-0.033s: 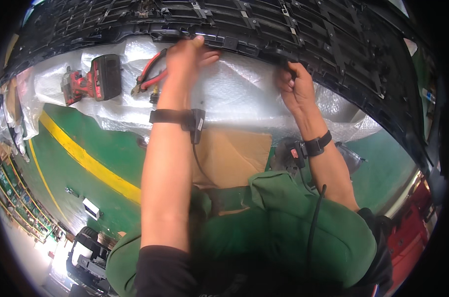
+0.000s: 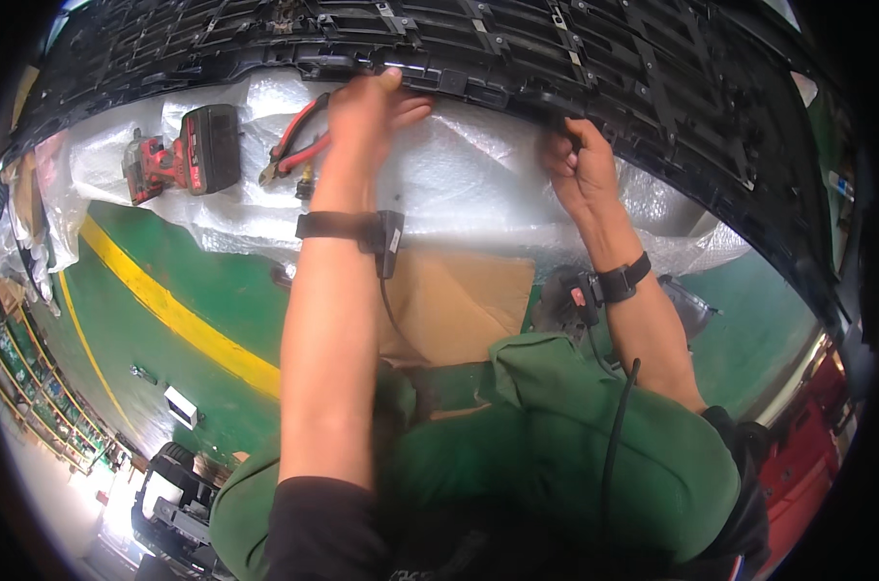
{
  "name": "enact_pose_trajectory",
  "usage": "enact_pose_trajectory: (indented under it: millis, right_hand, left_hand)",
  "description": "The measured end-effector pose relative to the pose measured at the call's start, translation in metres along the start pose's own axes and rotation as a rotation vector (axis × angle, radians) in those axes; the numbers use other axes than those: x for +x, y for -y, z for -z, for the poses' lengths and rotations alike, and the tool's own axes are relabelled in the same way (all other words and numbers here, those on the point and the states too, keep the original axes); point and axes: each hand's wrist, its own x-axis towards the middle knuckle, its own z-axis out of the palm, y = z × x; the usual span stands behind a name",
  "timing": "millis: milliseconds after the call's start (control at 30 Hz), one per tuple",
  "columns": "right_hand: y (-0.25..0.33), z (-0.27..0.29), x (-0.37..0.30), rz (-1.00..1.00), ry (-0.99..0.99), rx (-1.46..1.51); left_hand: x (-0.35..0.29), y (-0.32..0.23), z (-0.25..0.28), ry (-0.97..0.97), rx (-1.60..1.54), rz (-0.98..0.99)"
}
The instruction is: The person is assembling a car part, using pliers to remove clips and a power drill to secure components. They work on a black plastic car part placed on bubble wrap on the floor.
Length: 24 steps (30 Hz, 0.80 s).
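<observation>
A large black grille-like plastic panel [image 2: 439, 44], with slots, ribs and small fasteners, stretches across the far side. My left hand [image 2: 362, 116] is at its near edge, thumb up against the rim and the other fingers stretched out below it, slightly blurred. Farther right along that edge, my right hand [image 2: 587, 169] has its fingers curled in, with the index fingertip close to the rim. Whatever those curled fingers hold, if anything, is hidden. Red-handled pliers [image 2: 299, 145] lie just left of my left hand, partly covered by it.
Clear bubble wrap [image 2: 469, 184] lies under the panel's near edge. On it, to the left, rests a red and black cordless power tool [image 2: 183, 160]. Brown cardboard [image 2: 459, 300] is in front of me. The green floor [image 2: 168, 281] carries a yellow line; a red cabinet-like object [image 2: 798, 455] stands right.
</observation>
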Motion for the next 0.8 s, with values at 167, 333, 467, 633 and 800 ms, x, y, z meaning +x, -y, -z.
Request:
enact_pose_trajectory:
  millis: [167, 333, 467, 633, 800]
  right_hand:
    - [0.013, 0.021, -0.021, 0.093, -0.066, -0.008]
    - [0.027, 0.033, -0.023, 0.018, -0.109, -0.01]
    - [0.029, 0.04, -0.02, 0.006, -0.169, 0.004]
    - [0.026, 0.036, -0.023, 0.021, -0.159, -0.037]
    - [0.026, 0.034, -0.024, 0.024, -0.146, -0.059]
  left_hand:
    - [-0.031, 0.019, -0.028, -0.052, -0.086, -0.024]
    - [-0.034, 0.03, -0.02, 0.055, -0.068, 0.015]
    - [-0.024, 0.016, 0.001, -0.028, -0.185, -0.003]
    - [-0.012, -0.005, 0.021, 0.115, -0.348, 0.108]
    - [0.001, -0.031, 0.041, 0.006, -0.233, 0.177]
